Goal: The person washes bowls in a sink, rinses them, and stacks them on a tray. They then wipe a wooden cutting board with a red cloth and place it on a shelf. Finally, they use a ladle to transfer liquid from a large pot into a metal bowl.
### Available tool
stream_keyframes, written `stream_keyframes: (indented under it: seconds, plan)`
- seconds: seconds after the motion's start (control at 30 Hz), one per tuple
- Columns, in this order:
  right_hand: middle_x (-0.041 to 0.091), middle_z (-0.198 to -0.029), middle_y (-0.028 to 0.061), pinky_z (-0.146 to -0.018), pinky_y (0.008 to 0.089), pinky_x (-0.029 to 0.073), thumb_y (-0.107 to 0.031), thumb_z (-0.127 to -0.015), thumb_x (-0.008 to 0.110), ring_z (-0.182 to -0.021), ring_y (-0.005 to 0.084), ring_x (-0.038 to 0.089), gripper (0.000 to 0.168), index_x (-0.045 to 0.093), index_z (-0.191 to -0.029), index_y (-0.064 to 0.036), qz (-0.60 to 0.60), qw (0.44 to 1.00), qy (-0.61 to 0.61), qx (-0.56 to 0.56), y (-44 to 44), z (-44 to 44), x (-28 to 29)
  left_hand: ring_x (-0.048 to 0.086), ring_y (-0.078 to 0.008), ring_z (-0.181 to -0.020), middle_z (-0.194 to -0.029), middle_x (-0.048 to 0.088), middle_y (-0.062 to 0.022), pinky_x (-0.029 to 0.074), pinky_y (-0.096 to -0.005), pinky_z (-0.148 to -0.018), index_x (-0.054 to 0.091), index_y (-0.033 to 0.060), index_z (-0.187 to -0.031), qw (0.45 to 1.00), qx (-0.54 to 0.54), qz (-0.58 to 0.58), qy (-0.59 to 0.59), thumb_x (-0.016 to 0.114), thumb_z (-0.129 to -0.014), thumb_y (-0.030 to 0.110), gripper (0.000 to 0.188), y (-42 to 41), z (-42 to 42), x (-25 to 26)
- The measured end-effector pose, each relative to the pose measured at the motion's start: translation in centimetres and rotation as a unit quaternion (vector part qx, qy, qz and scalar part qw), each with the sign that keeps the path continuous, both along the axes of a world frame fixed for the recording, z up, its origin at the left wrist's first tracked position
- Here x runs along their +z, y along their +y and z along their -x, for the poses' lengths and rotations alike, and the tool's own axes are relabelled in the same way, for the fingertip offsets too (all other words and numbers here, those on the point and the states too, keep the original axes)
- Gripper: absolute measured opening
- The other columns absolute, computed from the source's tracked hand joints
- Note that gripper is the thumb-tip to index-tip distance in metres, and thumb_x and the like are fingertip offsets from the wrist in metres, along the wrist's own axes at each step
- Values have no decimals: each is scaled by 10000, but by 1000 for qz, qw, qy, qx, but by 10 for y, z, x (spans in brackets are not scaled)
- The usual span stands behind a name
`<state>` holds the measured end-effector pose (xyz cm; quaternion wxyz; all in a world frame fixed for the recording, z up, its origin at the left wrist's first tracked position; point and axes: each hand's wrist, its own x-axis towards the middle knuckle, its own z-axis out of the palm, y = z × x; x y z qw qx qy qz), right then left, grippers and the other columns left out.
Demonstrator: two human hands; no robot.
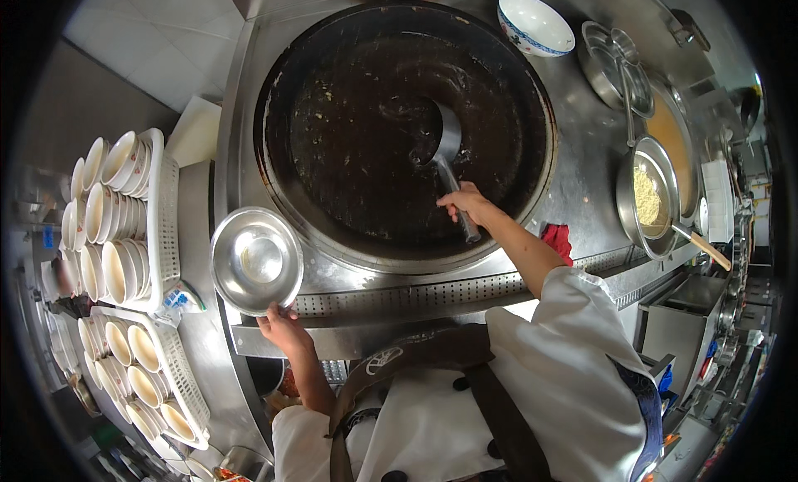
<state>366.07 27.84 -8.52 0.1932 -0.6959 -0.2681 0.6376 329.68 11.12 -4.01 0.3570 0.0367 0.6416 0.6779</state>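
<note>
My right hand (464,204) is closed around the handle of a large metal ladle (450,136). The ladle's head rests low over a very wide dark wok (361,164), which holds dark liquid with small pale bits at its left side. At the wok's lower left, my left hand (283,326) grips the near rim of a stainless steel bowl (257,261). That bowl looks empty apart from a faint yellowish trace at its bottom. Behind my right forearm lies a red cloth (557,242).
White plastic baskets (163,233) of stacked bowls stand at the left. Along the right are a patterned bowl (536,24), a metal basin (601,77) with a ladle, and a strainer (667,223) over a pan of yellow crumbs. A perforated metal strip (424,293) edges the stove.
</note>
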Motion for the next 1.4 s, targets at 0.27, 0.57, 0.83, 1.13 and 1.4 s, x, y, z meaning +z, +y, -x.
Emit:
stream_keyframes:
  seconds: [0.27, 0.57, 0.83, 1.13, 1.4]
  plan:
    - [425, -595, 5, -402, 236, 338, 41, -719, 568, -447, 72, 407, 223, 447, -890, -39, 17, 956, 277, -90, -46, 11, 24, 447, -99, -490, -789, 521, -63, 368, -205, -417, 399, 6, -1076, 994, -106, -14, 8, 465, -820, -4, 264, 25, -15, 12]
    - [441, -620, 29, -423, 250, 351, 27, -697, 574, -458, 91, 419, 311, 413, -955, -42, -25, 942, 326, -78, -93, 12, 58, 488, -127, -464, -770, 528, -66, 448, -228, -423, 408, 7, -1035, 985, -171, 11, 4, 488, -806, -15, 243, 46, -35, 19]
    - [432, -660, 34, -396, 234, 324, 25, -673, 565, -435, 75, 383, 344, 415, -977, -35, -60, 952, 293, -67, -118, 13, 108, 586, -184, -515, -837, 574, -131, 424, -203, -348, 280, -56, -1230, 960, -278, 41, -3, 451, -838, -11, 431, 66, -55, 13]
    - [445, -672, 58, -384, 248, 329, 68, -674, 546, -429, 99, 407, 366, 421, -1000, -41, -65, 932, 355, -39, -143, -7, 155, 629, -227, -614, -882, 600, -120, 415, -202, -395, 422, 8, -1076, 913, -385, 12, -138, 470, -824, 7, 256, 97, -135, -1]
    - [446, -650, 54, -376, 251, 328, 49, -671, 556, -413, 103, 400, 380, 418, -1013, -40, -72, 930, 356, 50, -167, -29, 171, 629, -215, -585, -921, 588, -127, 407, -199, -381, 407, 10, -1075, 913, -377, -42, -152, 438, -825, -1, 253, 71, -174, 33]
